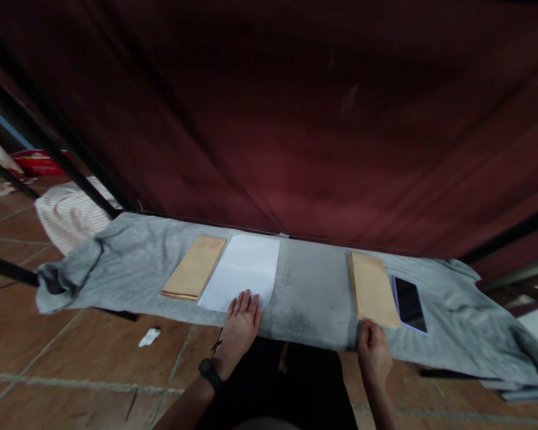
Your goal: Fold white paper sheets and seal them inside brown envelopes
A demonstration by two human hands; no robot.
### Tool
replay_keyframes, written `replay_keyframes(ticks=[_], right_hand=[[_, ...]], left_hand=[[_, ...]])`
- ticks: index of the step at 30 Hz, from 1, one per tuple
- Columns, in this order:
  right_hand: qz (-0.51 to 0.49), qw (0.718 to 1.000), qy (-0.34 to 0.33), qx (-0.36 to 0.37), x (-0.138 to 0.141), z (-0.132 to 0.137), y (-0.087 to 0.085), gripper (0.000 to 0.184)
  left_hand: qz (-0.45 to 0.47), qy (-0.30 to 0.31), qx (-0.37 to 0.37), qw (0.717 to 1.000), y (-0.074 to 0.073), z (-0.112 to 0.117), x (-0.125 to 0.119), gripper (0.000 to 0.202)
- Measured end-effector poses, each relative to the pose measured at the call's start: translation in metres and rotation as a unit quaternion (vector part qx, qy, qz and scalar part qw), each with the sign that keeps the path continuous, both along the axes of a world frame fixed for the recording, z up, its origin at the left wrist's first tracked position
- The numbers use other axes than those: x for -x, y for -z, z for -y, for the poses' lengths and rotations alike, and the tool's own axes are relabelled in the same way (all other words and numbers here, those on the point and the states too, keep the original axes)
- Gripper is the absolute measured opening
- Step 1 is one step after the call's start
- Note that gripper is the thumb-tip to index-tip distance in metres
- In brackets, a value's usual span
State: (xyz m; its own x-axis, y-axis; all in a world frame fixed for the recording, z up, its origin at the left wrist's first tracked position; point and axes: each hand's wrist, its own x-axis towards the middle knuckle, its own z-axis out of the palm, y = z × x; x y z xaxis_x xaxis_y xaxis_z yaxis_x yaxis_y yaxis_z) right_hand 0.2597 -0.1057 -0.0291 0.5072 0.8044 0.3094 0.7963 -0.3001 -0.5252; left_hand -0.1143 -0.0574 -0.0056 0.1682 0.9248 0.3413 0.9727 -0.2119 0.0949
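Currently, I find the white sheet [246, 266] lying flat on the grey cloth [311, 280], just left of centre in the lower half of the frame. My left hand [242, 325] rests palm down over its near right corner, fingers extended and close together, pressing rather than gripping. My right hand [375, 349], lower right of the frame, is curled with fingertips at the near edge of the tan pack [374, 286]; whether it is pinching the paper or merely touching it, I cannot tell. A phone [410, 304] lies just right of that pack, and a second bundle [195, 267] of similar tan paper lies just left of the sheet. By my assessment, the sheet is light, limp and easily creased, liable to slide on the fabric; it is best taken by a near corner, with a flat palm steadying it. The tan pack appears layered, so I rate it somewhat stiffer and heavier, though its leaves could slip apart; a thumb-and-finger hold through the full thickness at the near edge is advisable.
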Motion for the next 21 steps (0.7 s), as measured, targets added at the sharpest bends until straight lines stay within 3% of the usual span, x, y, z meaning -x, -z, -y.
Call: replay_keyframes(ticks=[6,11,16,21], right_hand=[[-0.001,1.0,0.005,0.001,0.001,-0.001,-0.002,0.052],[-0.068,0.997,-0.026,-0.008,0.003,-0.004,-0.011,0.051],[-0.246,0.967,-0.07,-0.007,0.019,-0.013,-0.019,0.052],[-0.394,0.913,-0.099,0.02,0.039,-0.026,-0.025,0.047]], left_hand=[[0.021,0.041,-0.004,0.999,-0.024,-0.005,-0.004,0.04],[0.017,0.124,-0.019,0.992,-0.043,-0.003,-0.05,0.052],[-0.007,0.236,0.005,0.972,-0.033,0.013,-0.11,0.054],[-0.001,0.258,0.008,0.966,-0.017,0.033,-0.147,0.048]])
